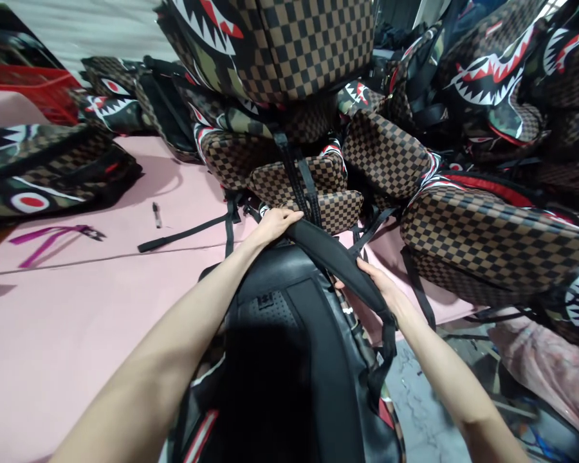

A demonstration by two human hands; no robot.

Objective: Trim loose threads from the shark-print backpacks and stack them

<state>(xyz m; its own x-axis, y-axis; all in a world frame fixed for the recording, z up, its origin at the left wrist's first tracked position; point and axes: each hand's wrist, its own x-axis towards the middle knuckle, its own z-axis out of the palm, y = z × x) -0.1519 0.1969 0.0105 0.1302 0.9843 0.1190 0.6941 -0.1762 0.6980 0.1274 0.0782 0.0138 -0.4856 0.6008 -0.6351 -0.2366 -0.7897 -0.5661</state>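
A black backpack lies in front of me with its padded back panel facing up. Its padded shoulder strap arches from the top down along the right side. At the strap's upper end, my left hand is closed over it, fingers bent. My right hand grips the same strap lower down, with fingers on both sides of its edge. Below that hand hangs a webbing strap. The lower back panel sits in deep shadow.
Checkered backpacks with shark-mouth prints are piled at the back and right. On the pink table lie a purple-handled tool, a marker and a loose black strap. Another bag and a red crate stand left.
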